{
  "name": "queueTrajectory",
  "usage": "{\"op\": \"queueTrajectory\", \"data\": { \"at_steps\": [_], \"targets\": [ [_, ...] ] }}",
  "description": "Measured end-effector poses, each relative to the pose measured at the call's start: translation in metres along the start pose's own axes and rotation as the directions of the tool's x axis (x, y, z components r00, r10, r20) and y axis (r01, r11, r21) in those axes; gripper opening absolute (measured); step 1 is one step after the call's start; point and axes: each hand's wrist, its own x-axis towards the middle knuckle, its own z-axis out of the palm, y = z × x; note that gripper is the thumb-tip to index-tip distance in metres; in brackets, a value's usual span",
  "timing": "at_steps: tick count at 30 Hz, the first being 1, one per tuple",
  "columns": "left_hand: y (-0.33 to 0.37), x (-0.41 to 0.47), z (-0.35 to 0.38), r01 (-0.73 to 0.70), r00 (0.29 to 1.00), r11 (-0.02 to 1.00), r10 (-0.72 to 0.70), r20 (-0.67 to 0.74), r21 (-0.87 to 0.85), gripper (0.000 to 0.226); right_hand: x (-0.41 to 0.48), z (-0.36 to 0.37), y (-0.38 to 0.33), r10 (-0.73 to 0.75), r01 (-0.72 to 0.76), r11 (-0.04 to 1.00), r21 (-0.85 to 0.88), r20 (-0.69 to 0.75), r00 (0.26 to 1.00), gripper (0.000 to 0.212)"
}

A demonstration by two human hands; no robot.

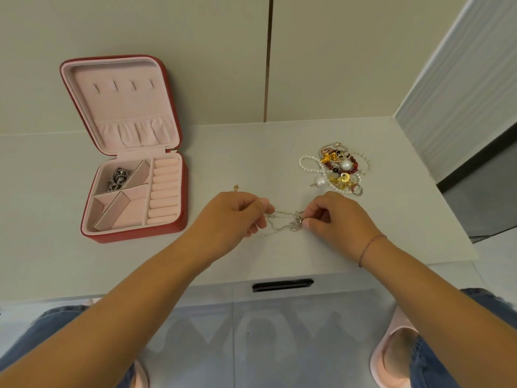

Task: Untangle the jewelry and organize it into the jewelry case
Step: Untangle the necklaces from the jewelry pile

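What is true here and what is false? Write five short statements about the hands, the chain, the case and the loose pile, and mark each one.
1. The left hand and the right hand both pinch the thin silver chain. True.
2. A dark silvery piece lies in the back left compartment of the jewelry case. True.
3. The jewelry case is zipped shut. False: it lies open, with its lid tilted back.
4. The heap of pearls and beads lies inside the case. False: it lies on the table, beyond the right hand and far from the case.
5. The ring rolls hold several rings. False: no ring shows on them.
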Motion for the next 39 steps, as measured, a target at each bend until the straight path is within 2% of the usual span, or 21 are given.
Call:
{"op": "queueTrajectory", "data": {
  "at_steps": [2,5,9,12,17,20,23,26,28,31,34,39],
  "targets": [
    [-0.003,0.001,0.000,0.005,0.999,0.998,-0.002,-0.045,0.069,0.028,0.001,-0.004,0.001,-0.002,0.001,0.999,0.053,0.015,1.000,0.006],
    [-0.004,0.000,0.002,0.015,0.997,0.991,-0.006,-0.072,0.135,0.029,0.004,-0.014,0.000,0.007,-0.015,0.968,0.252,0.033,0.999,0.009],
    [-0.003,-0.002,0.005,0.025,0.998,0.984,-0.016,-0.056,0.179,0.026,0.004,-0.027,-0.007,0.018,-0.057,0.795,0.604,0.069,0.997,0.012],
    [-0.002,-0.003,0.007,0.014,0.998,0.977,-0.002,-0.056,0.214,0.024,0.003,-0.033,-0.012,0.027,-0.080,0.694,0.715,0.086,0.996,0.012],
    [-0.002,-0.003,0.011,-0.046,0.998,0.970,0.054,-0.029,0.241,0.020,0.000,-0.039,-0.017,-0.041,-0.020,0.672,0.740,0.064,0.997,0.015],
    [-0.003,-0.002,0.016,-0.126,0.992,0.971,0.124,0.025,0.204,0.028,-0.002,-0.043,-0.021,-0.102,-0.013,0.626,0.780,0.099,0.990,0.014],
    [0.000,-0.001,0.022,-0.177,0.983,0.979,0.170,0.067,0.106,0.036,-0.006,-0.048,-0.027,-0.176,-0.040,0.572,0.819,0.170,0.970,0.014],
    [0.005,-0.001,0.027,-0.188,0.980,0.981,0.191,0.062,-0.056,0.026,-0.010,-0.049,-0.030,-0.212,-0.060,0.547,0.835,0.207,0.955,0.018],
    [0.010,-0.003,0.028,-0.151,0.986,0.975,0.160,0.043,-0.160,0.014,-0.010,-0.048,-0.030,-0.205,-0.061,0.551,0.832,0.206,0.957,0.019],
    [0.013,-0.004,0.029,-0.122,0.990,0.964,0.137,0.046,-0.237,0.011,-0.007,-0.043,-0.027,-0.148,-0.084,0.553,0.829,0.198,0.969,0.022],
    [0.012,-0.002,0.030,-0.061,0.994,0.946,0.086,0.063,-0.319,0.015,-0.007,-0.033,-0.027,-0.072,-0.167,0.476,0.863,0.228,0.971,0.015],
    [0.010,0.000,0.031,-0.094,0.996,0.957,0.091,-0.023,-0.273,0.015,-0.009,-0.024,-0.029,0.031,-0.230,0.485,0.844,0.246,0.969,0.018]
  ]
}}
